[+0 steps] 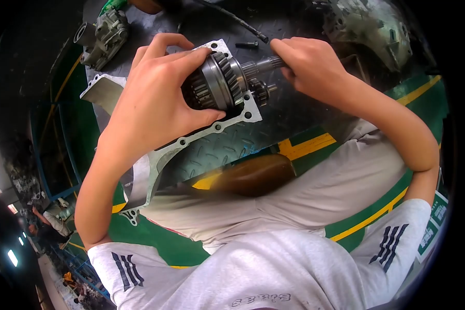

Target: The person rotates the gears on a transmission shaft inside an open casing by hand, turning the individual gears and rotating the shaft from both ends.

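A metal gear shaft (pixel 219 82) with stacked toothed gears lies across the open end of a cast-metal gearbox housing (pixel 191 135). My left hand (pixel 157 85) spans the large gears, fingers over the far side and thumb along the near side. At the other end, my right hand (pixel 312 64) is closed around the tip of the splined shaft, which sticks out past the housing's edge. Just below the shaft a smaller gear shaft (pixel 262 92) protrudes from the housing. My palm and fingers hide part of the gears and the housing's interior.
The dark tread-plate bench (pixel 212 155) carries a bolt (pixel 248 45), a long rod (pixel 237 20), a metal casting (pixel 106 39) at the left and a large housing (pixel 369 33) at the right. A brown rounded object (pixel 256 175) sits by my legs. Another person (pixel 54 219) is far left.
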A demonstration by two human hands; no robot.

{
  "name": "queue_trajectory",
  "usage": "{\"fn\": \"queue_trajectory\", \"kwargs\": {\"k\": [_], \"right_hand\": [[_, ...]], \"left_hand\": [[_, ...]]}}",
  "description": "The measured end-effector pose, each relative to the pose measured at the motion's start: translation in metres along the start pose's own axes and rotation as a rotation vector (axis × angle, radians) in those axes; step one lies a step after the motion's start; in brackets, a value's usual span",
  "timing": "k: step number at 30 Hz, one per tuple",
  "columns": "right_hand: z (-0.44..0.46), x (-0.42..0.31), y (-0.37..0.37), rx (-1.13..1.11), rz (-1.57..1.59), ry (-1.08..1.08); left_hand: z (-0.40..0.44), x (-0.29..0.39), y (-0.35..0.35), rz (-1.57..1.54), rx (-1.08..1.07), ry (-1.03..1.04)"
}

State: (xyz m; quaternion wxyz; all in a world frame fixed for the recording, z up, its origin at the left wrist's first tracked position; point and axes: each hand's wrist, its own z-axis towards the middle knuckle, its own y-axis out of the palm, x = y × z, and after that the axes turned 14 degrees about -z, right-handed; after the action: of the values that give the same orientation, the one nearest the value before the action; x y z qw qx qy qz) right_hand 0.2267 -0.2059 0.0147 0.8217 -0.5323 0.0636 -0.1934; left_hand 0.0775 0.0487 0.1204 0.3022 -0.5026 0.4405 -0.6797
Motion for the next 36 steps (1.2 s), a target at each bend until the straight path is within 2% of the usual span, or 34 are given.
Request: {"fn": "queue_trajectory", "kwargs": {"k": [2,4,5,7,9,11,14,17,19,21,23,25,26,31,34,35,36], "right_hand": [[0.001,0.001,0.003,-0.001,-0.042,0.009],[0.006,-0.001,0.001,-0.154,-0.127,0.073],[0.01,-0.002,-0.002,-0.152,-0.135,0.071],[0.021,-0.003,-0.011,-0.44,-0.151,0.138],[0.029,-0.004,-0.018,-0.451,-0.129,0.131],[0.034,0.0,-0.025,-0.47,-0.104,0.146],[0.062,0.007,-0.047,-0.873,0.145,0.111],[0.054,0.009,-0.04,-0.751,0.299,0.203],[0.029,0.0,-0.033,-0.451,0.121,0.175],[0.004,-0.014,-0.038,-0.098,-0.026,0.098],[-0.004,-0.021,-0.031,-0.091,-0.051,0.089],[-0.006,-0.018,-0.013,-0.038,-0.217,0.067],[-0.002,-0.01,-0.003,0.011,-0.218,0.055],[0.013,-0.004,-0.003,-0.143,-0.203,0.134],[0.034,0.006,-0.023,-0.546,0.113,0.146],[0.038,0.009,-0.028,-0.544,0.113,0.148],[0.043,0.012,-0.033,-0.636,0.216,0.147]], "left_hand": [[0.0,0.004,0.001,-0.035,0.002,-0.03],[-0.002,0.006,0.002,-0.073,0.008,-0.067],[-0.003,0.007,0.002,-0.067,0.001,-0.074],[-0.009,0.008,0.002,-0.058,0.007,-0.086],[-0.02,0.011,0.002,0.007,0.101,0.025],[-0.035,0.018,-0.018,0.094,0.187,-0.02],[-0.06,0.011,-0.039,-0.035,0.328,-0.048],[-0.088,-0.001,-0.045,-0.098,0.419,-0.064],[-0.115,-0.019,-0.046,-0.202,0.351,-0.21],[-0.148,-0.036,-0.039,-0.257,0.403,-0.262],[-0.166,-0.048,-0.024,-0.321,0.46,-0.311],[-0.178,-0.054,-0.013,-0.619,0.533,-0.506],[-0.176,-0.054,-0.008,-0.594,0.551,-0.477],[-0.177,-0.061,0.003,-0.655,0.642,-0.478],[-0.174,-0.064,0.001,-0.659,0.637,-0.457],[-0.173,-0.066,0.0,-0.681,0.635,-0.441],[-0.172,-0.068,-0.002,-0.701,0.634,-0.424]]}}
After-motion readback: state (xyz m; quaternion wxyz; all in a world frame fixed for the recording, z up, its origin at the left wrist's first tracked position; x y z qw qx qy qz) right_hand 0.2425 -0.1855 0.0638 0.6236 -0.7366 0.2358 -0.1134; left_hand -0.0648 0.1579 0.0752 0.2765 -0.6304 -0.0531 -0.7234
